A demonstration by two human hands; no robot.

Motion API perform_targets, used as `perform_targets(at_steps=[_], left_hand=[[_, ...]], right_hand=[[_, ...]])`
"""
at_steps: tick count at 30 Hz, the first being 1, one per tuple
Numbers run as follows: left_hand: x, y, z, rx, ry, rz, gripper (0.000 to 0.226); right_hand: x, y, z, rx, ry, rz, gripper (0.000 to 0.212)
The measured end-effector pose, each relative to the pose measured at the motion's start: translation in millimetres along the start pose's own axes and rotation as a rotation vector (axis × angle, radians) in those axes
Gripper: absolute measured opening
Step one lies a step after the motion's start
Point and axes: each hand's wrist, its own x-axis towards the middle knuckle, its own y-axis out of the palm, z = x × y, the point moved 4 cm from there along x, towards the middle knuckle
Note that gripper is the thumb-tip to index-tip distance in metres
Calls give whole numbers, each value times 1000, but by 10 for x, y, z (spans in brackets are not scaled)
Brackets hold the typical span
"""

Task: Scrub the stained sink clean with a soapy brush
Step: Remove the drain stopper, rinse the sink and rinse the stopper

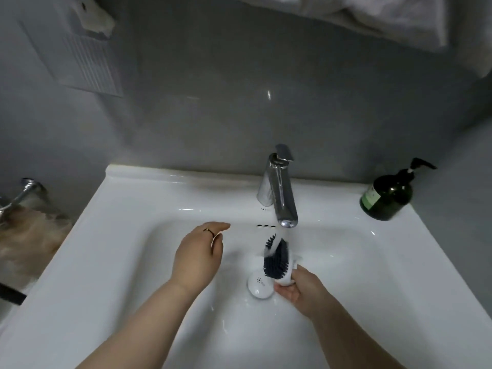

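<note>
A white sink [111,251] fills the lower view. My right hand [300,288] grips the white handle of a scrub brush [277,258] with dark bristles, held under the spout of the chrome faucet [279,187]. Water seems to run onto the bristles, blurred. My left hand [199,254] hovers over the basin to the left of the brush, fingers relaxed and holding nothing, a ring on one finger. A white drain stopper [259,287] sits in the basin just below the brush.
A dark green pump soap bottle [388,195] stands on the sink's back right corner. A towel [372,17] hangs above at the top right. A metal rail [21,195] and a fuzzy beige thing [29,241] lie left of the sink.
</note>
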Motion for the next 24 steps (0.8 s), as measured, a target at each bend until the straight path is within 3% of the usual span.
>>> perform_targets(at_steps=[4,11,19,24], left_hand=[[155,133,-329,57,134,0,39],[519,208,-971,151,385,-50,55],[772,315,-1157,219,443,-69,47],[633,398,-1048,259,472,-108,53]], right_hand=[[16,-87,98,29,6,25,29],[82,-121,241,-94,30,13,23],[64,-312,335,-110,2,12,8],[66,-441,337,-267,-29,21,22]])
